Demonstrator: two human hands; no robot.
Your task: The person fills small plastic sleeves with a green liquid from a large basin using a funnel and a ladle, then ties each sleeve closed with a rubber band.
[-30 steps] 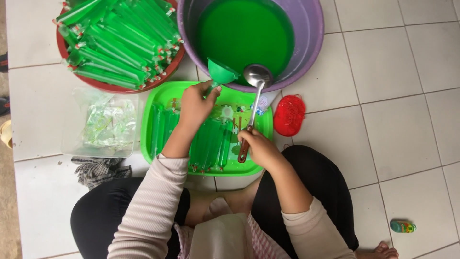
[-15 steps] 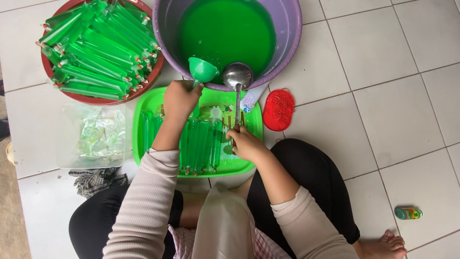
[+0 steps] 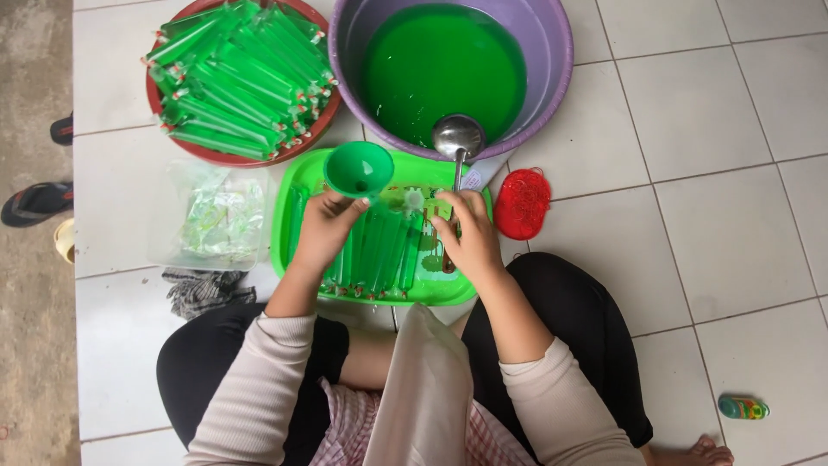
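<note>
My left hand (image 3: 323, 231) grips the stem of a green funnel (image 3: 358, 169) held upright over a green tray (image 3: 293, 177). The tray holds several long plastic tubes filled with green liquid (image 3: 379, 250). My right hand (image 3: 466, 233) is closed around the handle of a metal ladle (image 3: 458, 136), whose bowl rests on the near rim of a purple basin (image 3: 552, 78) full of green liquid (image 3: 440, 69). A clear tube end (image 3: 412, 201) sits between my two hands.
A red basin (image 3: 237, 78) piled with filled green tubes stands at the back left. A clear bag of empty sleeves (image 3: 216, 220) lies left of the tray, a dark cloth (image 3: 203, 289) below it. A red mesh scrubber (image 3: 522, 203) lies right of the tray. A small toy (image 3: 743, 406) lies at the lower right. Sandals (image 3: 34, 203) sit at the left edge.
The funnel has turned from tilted to upright with its mouth facing up. My right hand slid higher up the ladle handle. Both hands came closer together over the tray.
</note>
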